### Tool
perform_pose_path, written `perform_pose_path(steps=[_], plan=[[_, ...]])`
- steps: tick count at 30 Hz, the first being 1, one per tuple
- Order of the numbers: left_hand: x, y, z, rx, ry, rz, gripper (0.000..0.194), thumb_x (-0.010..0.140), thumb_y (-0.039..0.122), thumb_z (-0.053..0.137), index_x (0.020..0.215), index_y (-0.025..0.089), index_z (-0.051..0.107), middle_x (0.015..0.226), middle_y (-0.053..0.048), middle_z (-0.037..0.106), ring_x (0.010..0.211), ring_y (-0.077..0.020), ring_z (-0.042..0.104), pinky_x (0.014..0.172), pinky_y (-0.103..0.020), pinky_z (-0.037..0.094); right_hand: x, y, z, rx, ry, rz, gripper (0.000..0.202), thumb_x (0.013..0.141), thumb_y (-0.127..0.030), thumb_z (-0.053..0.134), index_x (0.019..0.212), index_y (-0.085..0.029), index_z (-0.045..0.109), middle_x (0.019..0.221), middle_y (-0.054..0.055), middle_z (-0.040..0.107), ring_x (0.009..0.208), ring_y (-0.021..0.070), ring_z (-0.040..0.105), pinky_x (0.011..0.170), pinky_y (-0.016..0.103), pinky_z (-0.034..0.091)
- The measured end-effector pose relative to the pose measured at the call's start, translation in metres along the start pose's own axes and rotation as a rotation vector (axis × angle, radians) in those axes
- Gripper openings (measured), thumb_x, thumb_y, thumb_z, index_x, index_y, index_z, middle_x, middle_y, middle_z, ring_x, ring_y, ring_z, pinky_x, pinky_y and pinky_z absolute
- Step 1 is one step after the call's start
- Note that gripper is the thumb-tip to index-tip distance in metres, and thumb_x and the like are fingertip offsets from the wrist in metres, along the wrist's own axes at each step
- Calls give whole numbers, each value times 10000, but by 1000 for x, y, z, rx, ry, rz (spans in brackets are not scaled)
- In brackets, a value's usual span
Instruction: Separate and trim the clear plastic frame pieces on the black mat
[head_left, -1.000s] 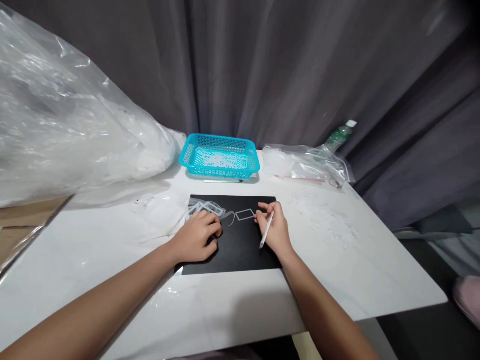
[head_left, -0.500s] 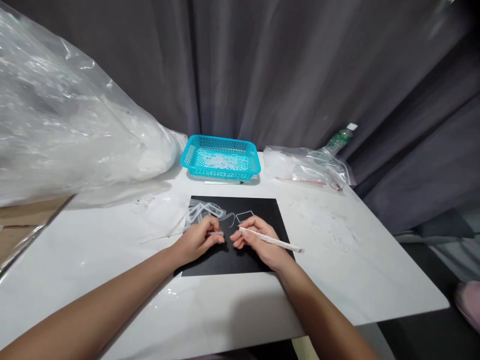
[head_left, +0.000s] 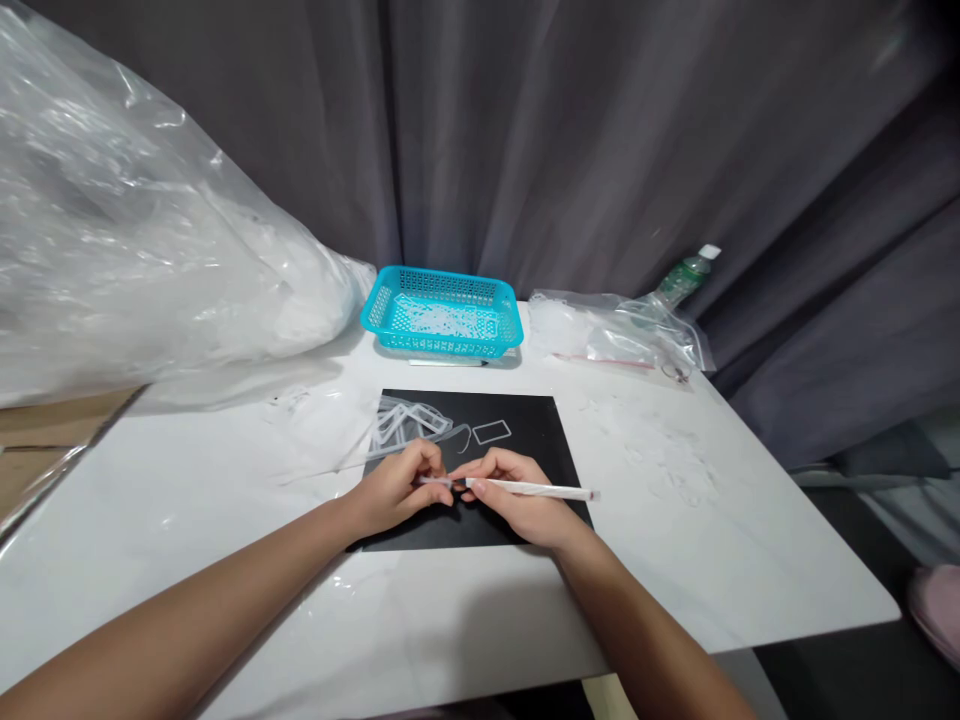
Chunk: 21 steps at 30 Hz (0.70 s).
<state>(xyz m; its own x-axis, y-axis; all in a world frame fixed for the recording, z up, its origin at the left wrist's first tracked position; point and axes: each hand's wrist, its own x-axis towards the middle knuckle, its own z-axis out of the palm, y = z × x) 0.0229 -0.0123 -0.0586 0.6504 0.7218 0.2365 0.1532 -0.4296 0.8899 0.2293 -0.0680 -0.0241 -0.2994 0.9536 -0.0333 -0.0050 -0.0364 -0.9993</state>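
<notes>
Over the black mat (head_left: pixel 525 415), my left hand (head_left: pixel 401 488) pinches a small translucent strip (head_left: pixel 433 481). My right hand (head_left: pixel 525 500) grips a white pen-like tool (head_left: pixel 536 489), its dark tip pointing left and meeting the end of the strip. The fingertips of both hands nearly touch. Behind my left hand lies a pile of white and clear rectangular frames (head_left: pixel 409 420) on the mat. A single thin rectangular frame (head_left: pixel 492 432) rests on the mat just beyond my right hand.
A blue basket (head_left: pixel 442 347) with white pieces stands behind the mat. A big clear plastic bag (head_left: pixel 165 250) bulges at the left. Back right are a clear bag (head_left: pixel 615 340) and a green bottle (head_left: pixel 686 278). Clear scraps (head_left: pixel 667 445) lie on the white table (head_left: pixel 765 560).
My right hand has moved left to my left hand, and the tool has levelled, its tip now at the strip. The single frame shows more fully.
</notes>
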Motion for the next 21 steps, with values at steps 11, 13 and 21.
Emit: perform_pose_path(steps=[11,13,21], plan=[[2,3,-1,47,-28,16,309,853,472,580,862,208,421,762,2,593,644,-135,547,593,-247,405,-1,-1,1,-43,1,-11,170,849,-333,597,776,-187,547,1004,62,693,860,157,655,783,314,517],[4,6,-2,164,83,91,325,830,493,602,851,202,458,855,-42,616,765,-173,562,696,-296,424,0,1,3,-121,73,-39,150,851,-324,585,785,-192,558,1007,56,690,859,158,652,776,301,511],[6,15,-5,491,156,262,205,884,372,576,781,208,644,632,-9,629,640,-163,519,657,-306,347,-1,7,15,-191,289,-201,117,875,-292,541,802,-204,565,1027,61,675,968,178,634,805,283,505]])
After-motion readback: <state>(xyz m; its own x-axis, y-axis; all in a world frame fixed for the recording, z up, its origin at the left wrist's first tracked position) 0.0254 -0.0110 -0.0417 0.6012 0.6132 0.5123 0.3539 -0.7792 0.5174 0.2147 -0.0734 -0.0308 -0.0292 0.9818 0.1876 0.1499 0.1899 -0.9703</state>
